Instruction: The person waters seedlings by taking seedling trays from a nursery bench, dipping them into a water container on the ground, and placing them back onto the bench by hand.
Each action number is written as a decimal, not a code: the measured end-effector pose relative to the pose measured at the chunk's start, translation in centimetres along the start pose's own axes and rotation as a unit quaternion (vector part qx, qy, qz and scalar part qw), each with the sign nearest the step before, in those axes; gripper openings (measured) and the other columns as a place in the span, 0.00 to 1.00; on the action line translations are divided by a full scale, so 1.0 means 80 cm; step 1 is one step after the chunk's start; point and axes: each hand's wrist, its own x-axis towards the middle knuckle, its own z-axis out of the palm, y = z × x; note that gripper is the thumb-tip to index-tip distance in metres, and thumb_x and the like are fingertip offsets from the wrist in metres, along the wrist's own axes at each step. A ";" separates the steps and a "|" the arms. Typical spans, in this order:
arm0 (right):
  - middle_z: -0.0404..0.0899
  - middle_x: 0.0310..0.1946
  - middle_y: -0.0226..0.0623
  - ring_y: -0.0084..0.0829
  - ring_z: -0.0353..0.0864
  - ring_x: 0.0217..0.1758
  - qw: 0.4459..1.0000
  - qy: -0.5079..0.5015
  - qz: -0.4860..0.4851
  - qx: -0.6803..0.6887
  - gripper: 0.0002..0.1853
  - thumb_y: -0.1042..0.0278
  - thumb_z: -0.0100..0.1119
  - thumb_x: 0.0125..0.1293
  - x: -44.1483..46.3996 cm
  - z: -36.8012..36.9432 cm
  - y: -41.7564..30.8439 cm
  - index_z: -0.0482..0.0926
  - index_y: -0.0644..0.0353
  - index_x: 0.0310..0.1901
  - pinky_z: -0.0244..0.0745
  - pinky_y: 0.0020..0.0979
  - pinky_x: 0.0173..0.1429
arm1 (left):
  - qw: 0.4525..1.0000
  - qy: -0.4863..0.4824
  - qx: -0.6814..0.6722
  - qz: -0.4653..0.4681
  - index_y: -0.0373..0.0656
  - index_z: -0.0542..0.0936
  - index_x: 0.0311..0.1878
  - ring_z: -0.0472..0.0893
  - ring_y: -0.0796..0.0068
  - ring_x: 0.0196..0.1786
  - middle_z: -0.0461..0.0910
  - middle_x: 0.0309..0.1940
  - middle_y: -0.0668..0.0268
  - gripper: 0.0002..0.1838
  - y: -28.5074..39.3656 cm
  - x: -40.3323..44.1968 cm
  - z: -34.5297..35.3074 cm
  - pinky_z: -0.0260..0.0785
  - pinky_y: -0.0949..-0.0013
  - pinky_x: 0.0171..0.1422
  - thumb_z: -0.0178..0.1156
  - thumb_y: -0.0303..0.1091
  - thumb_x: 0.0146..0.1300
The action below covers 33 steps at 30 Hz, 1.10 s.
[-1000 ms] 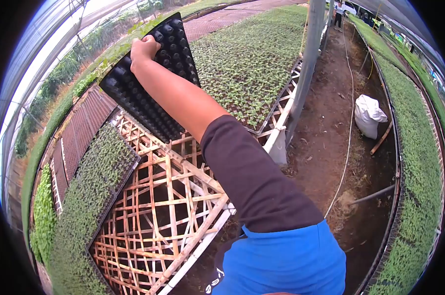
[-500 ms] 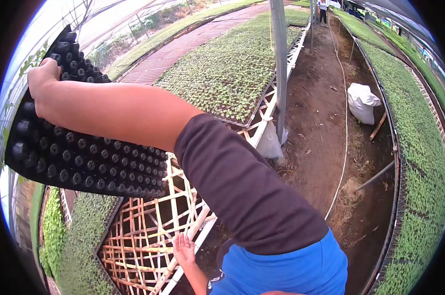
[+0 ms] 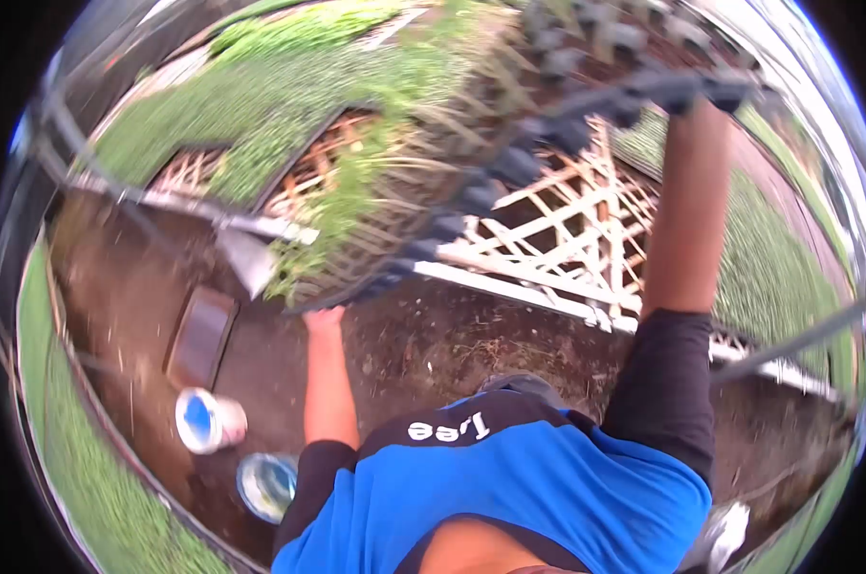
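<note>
seedling tray (image 3: 479, 194) over left hand (image 3: 325, 318) and right wrist (image 3: 702, 124), fingers mostly hidden behind it, spread or pinched unclear

Floor (image 3: 452, 335) is bare brown earth, bordered by a pale lattice bench (image 3: 538, 275). Grey pole (image 3: 791, 342) slants at right.

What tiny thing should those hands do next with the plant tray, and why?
Maybe firm up the left hand on the tray: that hand is at one end, the right arm reaches to the other, and leafy seedlings stick out.
</note>
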 end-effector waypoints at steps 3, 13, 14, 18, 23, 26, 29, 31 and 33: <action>0.68 0.24 0.38 0.36 0.70 0.24 0.996 -0.034 0.015 -0.084 0.06 0.71 0.43 0.50 -0.006 -0.014 0.066 0.65 0.61 0.30 0.70 0.39 0.32 | 0.994 0.063 0.071 0.052 0.40 0.69 0.49 0.71 0.57 0.47 0.72 0.45 0.57 0.27 0.024 -0.077 0.022 0.61 0.54 0.54 0.46 0.54 0.57; 0.70 0.29 0.41 0.36 0.73 0.29 0.984 -0.106 0.110 -0.091 0.09 0.71 0.43 0.52 -0.039 0.047 0.255 0.67 0.63 0.35 0.72 0.38 0.35 | 0.975 0.095 0.145 0.141 0.39 0.70 0.46 0.75 0.69 0.43 0.74 0.41 0.61 0.17 0.087 -0.245 -0.058 0.67 0.62 0.49 0.52 0.32 0.52; 0.70 0.30 0.41 0.36 0.73 0.30 0.982 -0.113 0.120 -0.090 0.09 0.71 0.43 0.53 -0.039 0.055 0.268 0.67 0.63 0.36 0.72 0.38 0.35 | 0.968 0.133 0.149 0.150 0.39 0.71 0.44 0.75 0.70 0.41 0.75 0.39 0.61 0.16 0.092 -0.252 -0.066 0.68 0.63 0.48 0.53 0.31 0.51; 0.71 0.32 0.42 0.36 0.74 0.32 0.975 -0.144 0.150 -0.083 0.11 0.70 0.43 0.54 -0.042 0.083 0.331 0.68 0.63 0.38 0.73 0.38 0.36 | 0.935 0.224 0.203 0.187 0.46 0.68 0.38 0.72 0.73 0.36 0.71 0.32 0.67 0.12 0.114 -0.265 -0.085 0.68 0.64 0.41 0.58 0.32 0.50; 0.73 0.35 0.43 0.36 0.75 0.34 0.965 -0.178 0.185 -0.059 0.12 0.70 0.42 0.55 -0.031 0.105 0.412 0.69 0.64 0.41 0.74 0.38 0.38 | 0.906 0.264 0.251 0.217 0.45 0.64 0.34 0.74 0.74 0.31 0.71 0.29 0.66 0.12 0.150 -0.246 -0.073 0.71 0.67 0.33 0.58 0.30 0.51; 0.73 0.36 0.44 0.36 0.76 0.36 0.955 -0.198 0.215 -0.042 0.14 0.70 0.42 0.56 -0.018 0.114 0.468 0.70 0.65 0.42 0.75 0.37 0.39 | 0.874 0.301 0.288 0.248 0.44 0.64 0.35 0.76 0.73 0.28 0.71 0.29 0.65 0.12 0.190 -0.223 -0.097 0.72 0.65 0.30 0.57 0.29 0.52; 0.72 0.42 0.43 0.33 0.76 0.38 0.932 -0.192 0.305 -0.053 0.17 0.69 0.42 0.59 -0.019 0.151 0.525 0.68 0.61 0.50 0.74 0.32 0.40 | 0.813 0.364 0.357 0.282 0.43 0.65 0.34 0.71 0.76 0.29 0.69 0.28 0.67 0.10 0.226 -0.200 -0.117 0.67 0.69 0.31 0.57 0.28 0.51; 0.75 0.36 0.38 0.28 0.76 0.34 0.903 -0.246 0.350 -0.042 0.13 0.69 0.44 0.58 -0.005 0.171 0.583 0.70 0.62 0.44 0.73 0.29 0.36 | 0.769 0.406 0.386 0.309 0.43 0.66 0.31 0.65 0.78 0.33 0.67 0.27 0.70 0.10 0.250 -0.187 -0.127 0.60 0.73 0.37 0.58 0.29 0.49; 0.76 0.29 0.32 0.24 0.74 0.28 0.859 -0.186 0.476 0.022 0.10 0.68 0.46 0.56 -0.045 0.265 0.590 0.71 0.61 0.38 0.70 0.24 0.31 | 0.709 0.457 0.427 0.325 0.44 0.66 0.31 0.65 0.80 0.32 0.67 0.27 0.71 0.10 0.279 -0.189 -0.140 0.60 0.74 0.36 0.58 0.28 0.49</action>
